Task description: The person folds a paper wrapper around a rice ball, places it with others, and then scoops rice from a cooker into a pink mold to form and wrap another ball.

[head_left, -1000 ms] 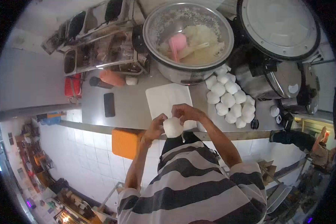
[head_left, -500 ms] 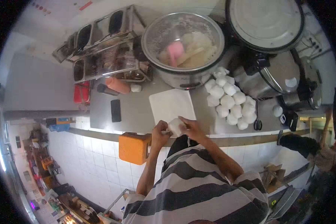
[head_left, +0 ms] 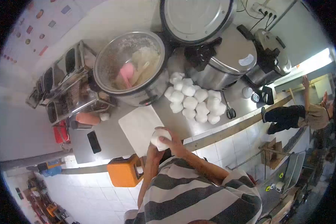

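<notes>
Between my two hands, at the counter's front edge, is a round white wrapped bundle (head_left: 158, 137). My left hand (head_left: 153, 151) cups it from below and the left. The fingers of my right hand (head_left: 174, 142) close over its right side and top. Under and beyond the bundle lies a stack of white wrapping sheets (head_left: 138, 125). To the right, similar white bundles (head_left: 190, 102) are heaped together. Behind the sheets stands an open rice cooker (head_left: 157, 91) with rice (head_left: 145, 59) and a pink scoop (head_left: 127, 71) inside.
Left on the steel counter (head_left: 110, 128) are a phone (head_left: 94, 142), a salmon-coloured bottle (head_left: 88, 118) and racked steel containers (head_left: 65, 93). Scissors (head_left: 230, 112) and a lidded cooker (head_left: 227, 59) stand right. An orange stool (head_left: 122, 172) is below the edge. Another person (head_left: 306, 115) is at far right.
My head view has swung to the right, bringing the other person more into view. My right hand has moved from the bundle's side to over its top; both hands still hold it.
</notes>
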Tool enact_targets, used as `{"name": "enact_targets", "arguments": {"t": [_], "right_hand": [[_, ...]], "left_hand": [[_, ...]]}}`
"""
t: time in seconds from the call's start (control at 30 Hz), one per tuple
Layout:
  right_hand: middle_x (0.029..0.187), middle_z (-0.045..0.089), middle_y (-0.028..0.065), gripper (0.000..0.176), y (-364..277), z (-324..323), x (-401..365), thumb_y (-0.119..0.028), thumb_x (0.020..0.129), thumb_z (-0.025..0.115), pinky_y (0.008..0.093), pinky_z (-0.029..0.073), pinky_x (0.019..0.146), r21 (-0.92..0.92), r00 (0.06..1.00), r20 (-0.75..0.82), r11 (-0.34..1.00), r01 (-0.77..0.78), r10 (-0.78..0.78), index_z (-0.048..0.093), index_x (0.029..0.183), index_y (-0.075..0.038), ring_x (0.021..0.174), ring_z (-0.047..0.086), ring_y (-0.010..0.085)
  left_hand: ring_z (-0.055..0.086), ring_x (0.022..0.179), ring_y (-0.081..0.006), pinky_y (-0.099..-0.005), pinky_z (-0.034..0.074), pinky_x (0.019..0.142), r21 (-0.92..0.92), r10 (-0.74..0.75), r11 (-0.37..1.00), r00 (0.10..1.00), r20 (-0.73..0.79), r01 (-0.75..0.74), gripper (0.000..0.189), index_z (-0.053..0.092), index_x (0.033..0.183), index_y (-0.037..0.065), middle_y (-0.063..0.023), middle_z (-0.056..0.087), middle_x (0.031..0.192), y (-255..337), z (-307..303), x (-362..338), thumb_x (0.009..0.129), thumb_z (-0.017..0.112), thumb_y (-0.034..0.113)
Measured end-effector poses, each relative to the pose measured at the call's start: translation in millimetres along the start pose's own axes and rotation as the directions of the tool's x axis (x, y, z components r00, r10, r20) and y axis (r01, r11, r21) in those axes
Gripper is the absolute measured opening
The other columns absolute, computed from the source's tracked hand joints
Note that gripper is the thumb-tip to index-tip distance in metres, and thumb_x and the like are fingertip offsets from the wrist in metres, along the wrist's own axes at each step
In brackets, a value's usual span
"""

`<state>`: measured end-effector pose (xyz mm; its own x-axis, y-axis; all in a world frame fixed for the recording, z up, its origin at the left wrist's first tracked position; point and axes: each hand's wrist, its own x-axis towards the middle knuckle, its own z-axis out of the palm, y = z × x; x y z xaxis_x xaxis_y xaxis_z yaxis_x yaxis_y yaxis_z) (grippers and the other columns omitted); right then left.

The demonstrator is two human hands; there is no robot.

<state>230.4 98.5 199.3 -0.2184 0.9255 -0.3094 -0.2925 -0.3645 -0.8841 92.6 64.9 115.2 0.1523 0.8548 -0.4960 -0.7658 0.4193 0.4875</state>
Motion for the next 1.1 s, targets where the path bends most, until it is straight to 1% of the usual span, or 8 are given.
{"name": "enact_targets", "arguments": {"t": [0.2,0.3,0.5,0.53,0.67,0.77,0.83,1.1], "right_hand": [[0.11,0.065,0.0109,0.049,9,-4,-2,-0.033,0.086,0.069,0.0355,0.046,0.093,-0.089,0.995,0.1,0.995,0.038,-0.029,0.058,0.127,-0.009,0.106,0.059,0.0215],[0.113,0.066,0.0124,0.052,27,-37,27,-0.038,0.084,0.071,0.0365,0.045,0.095,-0.527,0.998,0.055,0.848,0.062,-0.039,0.06,0.125,-0.008,0.111,0.059,0.0239],[0.087,0.065,0.0207,0.067,-11,-139,107,-0.046,0.081,0.071,0.0461,0.049,0.072,-0.822,0.841,-0.373,0.56,-0.104,-0.393,0.047,0.123,0.001,0.079,0.063,0.0394],[0.092,0.062,0.0229,0.056,-5,-163,125,-0.033,0.078,0.077,0.045,0.047,0.07,-0.944,0.633,-0.193,0.317,0.088,-0.75,0.051,0.117,-0.002,0.082,0.06,0.0367],[0.121,0.057,0.0267,0.058,-24,-187,134,-0.048,0.085,0.061,0.0531,0.042,0.092,-0.908,0.78,-0.144,-0.232,-0.349,-0.61,0.057,0.124,-0.005,0.11,0.052,0.0445],[0.114,0.062,0.0233,0.041,-85,-138,140,-0.034,0.085,0.067,0.0466,0.048,0.085,-0.965,0.816,0.039,-0.233,-0.118,-0.577,0.064,0.114,-0.004,0.104,0.059,0.0346],[0.083,0.065,0.0156,0.023,-150,-46,146,-0.015,0.084,0.066,0.0406,0.048,0.072,-0.866,0.87,0.078,0.398,0.301,-0.487,0.066,0.103,-0.004,0.078,0.062,0.0345],[0.095,0.064,0.019,0.024,-72,78,399,-0.014,0.076,0.064,0.0437,0.052,0.072,-0.513,0.555,0.831,-0.42,0.748,-0.026,0.066,0.098,-0.004,0.084,0.064,0.0379]], "left_hand": [[0.058,0.111,-0.0212,-0.0379,0.051,0.094,-0.232,-0.3,0.917,0.944,0.139,0.326,0.044,0.049,0.13,0.012,-0.0056,0.058,0.124,-10,9,13,0.094,0.055,0.036],[0.06,0.104,-0.0189,-0.035,0.051,0.084,0.649,0.058,0.752,0.991,0.118,-0.121,0.047,0.045,0.132,0.011,-0.0038,0.059,0.12,-20,14,8,0.094,0.054,0.037],[0.055,0.097,-0.0166,-0.0321,0.042,0.074,0.367,-0.118,0.907,0.961,-0.25,0.207,0.054,0.045,0.132,0.008,-0.0068,0.058,0.113,5,-1,17,0.086,0.066,0.026],[0.055,0.097,-0.0168,-0.0326,0.042,0.075,0.359,-0.058,0.92,0.961,-0.272,0.157,0.052,0.046,0.131,0.007,-0.0066,0.058,0.112,15,-10,14,0.086,0.066,0.026],[0.056,0.094,-0.0173,-0.0334,0.043,0.077,0.287,0.108,0.958,0.926,-0.362,0.0,0.048,0.051,0.127,0.007,-0.0059,0.059,0.11,42,-62,-12,0.085,0.065,0.026],[0.057,0.093,-0.0162,-0.0321,0.044,0.077,0.239,0.184,0.968,0.859,-0.478,-0.074,0.042,0.054,0.124,0.009,-0.0044,0.061,0.107,63,-88,-28,0.088,0.062,0.026],[0.058,0.092,-0.015,-0.0309,0.044,0.077,0.244,0.208,0.966,0.813,-0.543,-0.085,0.036,0.056,0.122,0.011,-0.003,0.063,0.106,75,-93,-33,0.09,0.059,0.027],[0.059,0.085,-0.0139,-0.0265,0.045,0.072,0.312,0.441,0.885,0.836,-0.326,-0.346,0.025,0.06,0.112,0.006,-0.0031,0.062,0.097,146,-16,11,0.089,0.061,0.016]]}}
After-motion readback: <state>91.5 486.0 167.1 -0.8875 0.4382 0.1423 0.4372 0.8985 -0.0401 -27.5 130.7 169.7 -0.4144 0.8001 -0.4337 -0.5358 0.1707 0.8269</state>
